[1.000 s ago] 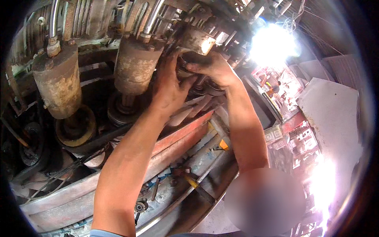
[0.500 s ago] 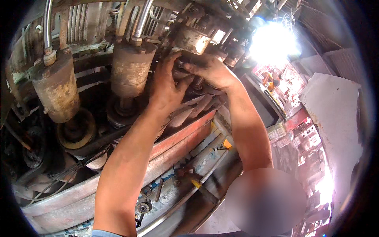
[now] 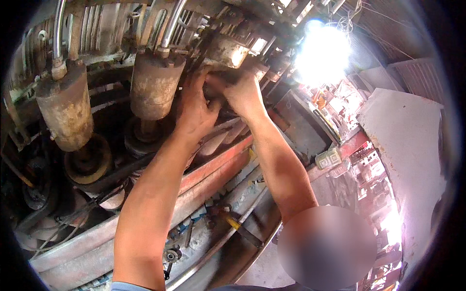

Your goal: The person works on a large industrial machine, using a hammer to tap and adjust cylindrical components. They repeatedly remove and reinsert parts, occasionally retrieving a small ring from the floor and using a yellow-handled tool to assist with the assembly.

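My left hand (image 3: 196, 106) curls its fingers and thumb around a dark, round machine part beneath a worn metal cylinder (image 3: 229, 52). Facing it from the other side is my right hand (image 3: 245, 94), its fingers reaching in over the same part. Shadow and motion smear those right fingertips, so their grip is unclear. Most of the part is hidden between both hands. To the left hang two similar grimy cylinders, a middle one (image 3: 158, 85) and a far-left one (image 3: 65, 106), each topped by a shiny rod (image 3: 174, 24).
A red-and-grey beam (image 3: 213, 167) runs under my forearms. Below it lie a hammer-like tool with a yellow band (image 3: 234, 223), a long metal bar (image 3: 218, 245) and a small ring-shaped part (image 3: 171, 255). A bright light (image 3: 323, 53) glares at upper right, near a pale sheet (image 3: 403, 145).
My right hand and forearm have shifted left, and the right fingers have moved at the dark part. The left hand stays around it. The whole view has shifted slightly.
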`<state>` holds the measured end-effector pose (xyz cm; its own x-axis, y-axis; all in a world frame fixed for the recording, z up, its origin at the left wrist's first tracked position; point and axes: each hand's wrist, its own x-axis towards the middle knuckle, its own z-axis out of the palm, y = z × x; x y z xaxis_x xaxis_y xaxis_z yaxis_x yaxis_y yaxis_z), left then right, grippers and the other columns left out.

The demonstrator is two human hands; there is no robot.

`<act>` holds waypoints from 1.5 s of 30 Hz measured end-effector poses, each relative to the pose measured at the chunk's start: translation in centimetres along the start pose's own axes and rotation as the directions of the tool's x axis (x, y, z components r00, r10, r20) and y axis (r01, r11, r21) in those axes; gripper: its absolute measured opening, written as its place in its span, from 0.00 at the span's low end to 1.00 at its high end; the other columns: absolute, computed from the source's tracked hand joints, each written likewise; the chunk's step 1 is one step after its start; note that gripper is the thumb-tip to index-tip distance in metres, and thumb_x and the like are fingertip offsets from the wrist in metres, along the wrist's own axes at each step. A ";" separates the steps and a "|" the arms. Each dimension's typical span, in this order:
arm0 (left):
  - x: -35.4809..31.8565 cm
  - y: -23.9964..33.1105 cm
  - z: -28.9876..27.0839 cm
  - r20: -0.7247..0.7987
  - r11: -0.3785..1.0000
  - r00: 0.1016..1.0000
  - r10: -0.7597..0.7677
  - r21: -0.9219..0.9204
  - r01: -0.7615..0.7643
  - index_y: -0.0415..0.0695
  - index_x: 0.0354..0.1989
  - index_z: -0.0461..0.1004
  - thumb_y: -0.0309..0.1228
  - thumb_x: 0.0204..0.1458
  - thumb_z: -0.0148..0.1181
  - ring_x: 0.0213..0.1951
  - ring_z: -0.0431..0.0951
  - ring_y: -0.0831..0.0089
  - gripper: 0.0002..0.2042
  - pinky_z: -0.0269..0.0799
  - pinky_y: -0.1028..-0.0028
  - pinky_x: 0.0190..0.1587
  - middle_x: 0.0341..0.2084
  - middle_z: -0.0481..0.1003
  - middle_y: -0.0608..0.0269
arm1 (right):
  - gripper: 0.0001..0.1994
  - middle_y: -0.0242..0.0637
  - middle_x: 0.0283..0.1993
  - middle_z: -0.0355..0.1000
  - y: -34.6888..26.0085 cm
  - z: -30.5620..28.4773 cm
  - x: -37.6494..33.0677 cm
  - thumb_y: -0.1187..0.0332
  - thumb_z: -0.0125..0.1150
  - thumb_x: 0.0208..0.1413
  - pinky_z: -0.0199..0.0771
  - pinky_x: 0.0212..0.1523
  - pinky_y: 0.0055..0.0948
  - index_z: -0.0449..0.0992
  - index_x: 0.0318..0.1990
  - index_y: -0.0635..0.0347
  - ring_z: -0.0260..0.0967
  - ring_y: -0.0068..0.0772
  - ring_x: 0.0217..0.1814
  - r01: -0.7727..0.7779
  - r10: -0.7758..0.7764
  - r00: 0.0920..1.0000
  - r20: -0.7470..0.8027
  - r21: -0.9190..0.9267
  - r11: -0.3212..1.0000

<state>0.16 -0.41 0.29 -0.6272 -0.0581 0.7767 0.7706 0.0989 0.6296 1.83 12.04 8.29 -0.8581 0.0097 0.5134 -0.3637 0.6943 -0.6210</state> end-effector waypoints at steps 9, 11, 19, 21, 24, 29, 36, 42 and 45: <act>-0.1 -0.2 0.0 -0.039 0.994 0.994 0.101 -0.032 -0.102 0.41 0.65 0.64 0.28 0.49 0.71 0.60 0.71 0.52 0.34 0.66 0.59 0.63 0.59 0.70 0.45 | 0.27 0.42 0.53 0.80 -0.1 -4.3 2.2 0.55 0.70 0.57 0.73 0.56 0.34 0.76 0.60 0.62 0.75 0.31 0.52 0.018 0.014 0.912 0.409 -0.074 0.997; 0.0 -0.3 0.1 -0.001 0.989 0.999 0.040 -0.143 -0.040 0.41 0.65 0.64 0.28 0.48 0.71 0.60 0.71 0.51 0.33 0.66 0.59 0.63 0.59 0.70 0.45 | 0.28 0.44 0.51 0.81 -0.4 -4.4 2.7 0.53 0.73 0.54 0.73 0.56 0.35 0.78 0.57 0.63 0.77 0.32 0.51 0.070 -0.008 0.916 0.400 -0.140 0.988; -0.2 -0.4 0.1 -0.032 0.997 0.997 0.076 -0.028 -0.077 0.41 0.64 0.64 0.27 0.47 0.71 0.59 0.72 0.53 0.34 0.67 0.61 0.62 0.57 0.71 0.46 | 0.23 0.43 0.40 0.83 -0.6 -1.4 0.7 0.53 0.76 0.49 0.77 0.48 0.35 0.84 0.46 0.61 0.80 0.37 0.41 0.015 0.001 0.992 0.126 -0.125 0.992; -0.2 -0.4 0.1 -0.031 0.997 0.997 0.065 -0.029 -0.066 0.41 0.64 0.65 0.28 0.46 0.72 0.59 0.72 0.53 0.34 0.68 0.61 0.62 0.57 0.71 0.46 | 0.23 0.44 0.41 0.83 -0.2 -1.1 0.3 0.52 0.75 0.50 0.77 0.49 0.36 0.84 0.47 0.61 0.81 0.38 0.43 0.025 -0.007 0.995 0.100 -0.175 0.984; 0.0 -0.3 0.0 0.009 0.998 1.000 -0.015 -0.054 0.016 0.41 0.64 0.65 0.29 0.47 0.73 0.58 0.73 0.53 0.34 0.68 0.61 0.61 0.56 0.71 0.46 | 0.25 0.45 0.43 0.83 0.6 -1.6 0.8 0.51 0.74 0.51 0.77 0.51 0.38 0.83 0.49 0.60 0.81 0.40 0.45 0.120 -0.103 0.981 0.162 -0.101 0.988; -0.1 -0.3 0.2 -0.020 0.996 0.999 0.038 -0.084 -0.039 0.40 0.63 0.65 0.30 0.48 0.72 0.58 0.74 0.53 0.33 0.68 0.61 0.61 0.56 0.71 0.46 | 0.28 0.44 0.48 0.82 0.6 -3.3 2.6 0.50 0.74 0.52 0.76 0.53 0.38 0.80 0.54 0.60 0.80 0.39 0.49 0.104 -0.012 0.943 0.332 -0.260 0.960; -0.1 -0.8 0.3 -0.019 1.000 1.000 0.019 0.024 -0.019 0.37 0.63 0.65 0.33 0.49 0.72 0.59 0.72 0.52 0.34 0.67 0.60 0.62 0.56 0.71 0.44 | 0.24 0.48 0.38 0.82 -1.4 -1.0 -0.4 0.47 0.71 0.51 0.78 0.48 0.42 0.85 0.45 0.57 0.81 0.51 0.42 0.135 -0.145 0.989 0.016 -0.466 0.874; -0.2 -0.7 0.1 -0.022 1.000 1.000 -0.013 0.017 0.014 0.37 0.63 0.65 0.33 0.48 0.72 0.59 0.72 0.50 0.34 0.67 0.60 0.62 0.56 0.71 0.44 | 0.22 0.50 0.41 0.81 -0.8 -2.0 0.5 0.51 0.68 0.56 0.77 0.51 0.40 0.84 0.47 0.61 0.80 0.49 0.45 0.180 -0.157 0.969 0.193 -0.106 0.978; -0.2 -0.6 0.0 -0.052 0.995 0.993 0.101 -0.006 -0.102 0.37 0.62 0.65 0.34 0.48 0.73 0.59 0.72 0.50 0.34 0.67 0.59 0.62 0.56 0.71 0.43 | 0.22 0.50 0.47 0.81 -0.7 -2.9 1.4 0.57 0.69 0.58 0.76 0.52 0.37 0.80 0.53 0.64 0.80 0.42 0.48 0.125 -0.081 0.945 0.317 -0.120 0.985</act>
<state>-0.23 -0.42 -0.27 -0.5391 -0.0993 0.8364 0.8311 0.0980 0.5474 1.93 13.68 11.13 -0.8963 -0.2752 0.3477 -0.4217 0.7716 -0.4763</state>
